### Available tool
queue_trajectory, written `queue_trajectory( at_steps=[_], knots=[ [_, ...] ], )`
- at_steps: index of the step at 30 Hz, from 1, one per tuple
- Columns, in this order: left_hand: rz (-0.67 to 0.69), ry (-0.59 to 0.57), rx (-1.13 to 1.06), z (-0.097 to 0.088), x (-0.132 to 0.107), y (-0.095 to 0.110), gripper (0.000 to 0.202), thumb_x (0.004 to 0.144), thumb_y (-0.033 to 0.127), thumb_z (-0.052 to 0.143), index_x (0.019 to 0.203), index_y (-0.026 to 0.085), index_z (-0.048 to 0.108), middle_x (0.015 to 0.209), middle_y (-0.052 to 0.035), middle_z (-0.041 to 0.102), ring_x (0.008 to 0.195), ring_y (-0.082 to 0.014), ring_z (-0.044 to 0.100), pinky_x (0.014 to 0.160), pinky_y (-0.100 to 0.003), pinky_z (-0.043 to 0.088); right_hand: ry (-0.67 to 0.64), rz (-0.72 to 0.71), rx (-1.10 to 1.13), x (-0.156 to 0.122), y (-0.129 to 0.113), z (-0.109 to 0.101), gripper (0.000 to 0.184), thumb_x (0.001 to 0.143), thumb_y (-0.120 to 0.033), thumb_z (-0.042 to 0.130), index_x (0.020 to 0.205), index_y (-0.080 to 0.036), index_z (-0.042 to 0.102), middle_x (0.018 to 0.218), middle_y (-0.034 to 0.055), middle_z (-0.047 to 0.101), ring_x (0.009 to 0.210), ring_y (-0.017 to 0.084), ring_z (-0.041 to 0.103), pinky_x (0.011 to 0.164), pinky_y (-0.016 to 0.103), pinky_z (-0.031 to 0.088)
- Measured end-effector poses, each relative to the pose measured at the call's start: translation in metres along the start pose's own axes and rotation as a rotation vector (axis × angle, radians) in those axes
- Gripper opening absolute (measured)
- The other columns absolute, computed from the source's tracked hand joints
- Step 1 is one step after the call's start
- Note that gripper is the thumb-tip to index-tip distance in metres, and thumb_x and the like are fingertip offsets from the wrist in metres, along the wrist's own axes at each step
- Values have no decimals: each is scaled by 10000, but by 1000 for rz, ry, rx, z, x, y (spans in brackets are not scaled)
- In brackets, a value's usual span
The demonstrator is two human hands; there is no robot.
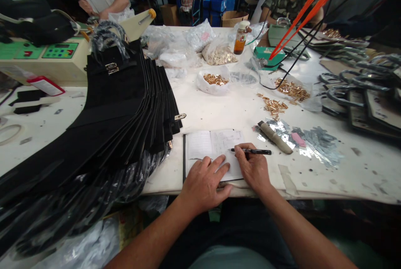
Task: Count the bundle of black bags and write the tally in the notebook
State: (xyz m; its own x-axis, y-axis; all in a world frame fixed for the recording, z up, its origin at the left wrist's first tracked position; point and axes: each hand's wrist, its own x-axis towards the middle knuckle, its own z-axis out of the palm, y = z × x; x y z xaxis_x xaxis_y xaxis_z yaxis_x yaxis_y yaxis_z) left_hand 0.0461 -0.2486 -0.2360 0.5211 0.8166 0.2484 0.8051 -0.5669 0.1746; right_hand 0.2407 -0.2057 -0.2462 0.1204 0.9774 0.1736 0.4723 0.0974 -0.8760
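An open notebook (200, 141) with handwriting on its right page lies at the front edge of the white table. My left hand (205, 181) rests on its lower part with the fingers spread, the thumb over the near edge. In my right hand (253, 166) a black pen (257, 151) is pinched, its tip over the right page. Just right of the notebook lies a tool with a wrapped, tan handle (275, 137). Beside it, flat metal plates (319, 141) are scattered with a pink scrap (297, 139).
Stacked black bag panels (119, 102) with handles fill the left. Gold hardware sits in a white bowl-like bag (213, 89) and in a loose pile (275, 106). Behind stands a bottle of amber liquid (240, 39). More bag pieces (357, 97) lie right. Other people work across the table.
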Motion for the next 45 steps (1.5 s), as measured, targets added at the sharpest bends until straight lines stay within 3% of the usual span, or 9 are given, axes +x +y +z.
queue_trajectory(
  at_steps=[11, 35, 41, 45],
  knots=[
    [-10, -25, 9, 0, 0, 1, 511, 963, 561, 559, 1378, 268, 617, 1566, 33, 495, 1130, -267, 521, 920, -469, 498, -2, -53, -16, 1, 3, 4, 320, 998, -463, 578, 952, -162, 677, 716, 17, 659, 572, 139, 564, 585, 268, 434],
    [-20, -33, -2, -2, 1, 2, 510, 948, 545, 592, 1375, 267, 622, 1566, 36, 495, 1126, -266, 521, 924, -473, 505, -1, -2, -43, 0, -2, 1, 360, 979, -503, 570, 878, -169, 662, 645, 5, 618, 549, 143, 548, 573, 279, 416],
    [-21, -4, -20, -2, 1, 4, 487, 942, 522, 606, 1361, 273, 633, 1548, 44, 517, 1129, -261, 533, 934, -475, 513, 142, 32, 87, -4, 2, -1, 395, 1000, -545, 570, 1059, -167, 665, 860, 62, 698, 711, 182, 638, 663, 305, 507],
    [-35, 42, -25, -1, -4, -1, 492, 928, 515, 625, 1364, 289, 622, 1544, 48, 519, 1170, -264, 542, 960, -484, 522, 214, -165, 59, -2, 0, -3, 274, 1031, -418, 550, 1133, -198, 679, 1062, 82, 694, 923, 209, 678, 864, 352, 555]
  ],
)
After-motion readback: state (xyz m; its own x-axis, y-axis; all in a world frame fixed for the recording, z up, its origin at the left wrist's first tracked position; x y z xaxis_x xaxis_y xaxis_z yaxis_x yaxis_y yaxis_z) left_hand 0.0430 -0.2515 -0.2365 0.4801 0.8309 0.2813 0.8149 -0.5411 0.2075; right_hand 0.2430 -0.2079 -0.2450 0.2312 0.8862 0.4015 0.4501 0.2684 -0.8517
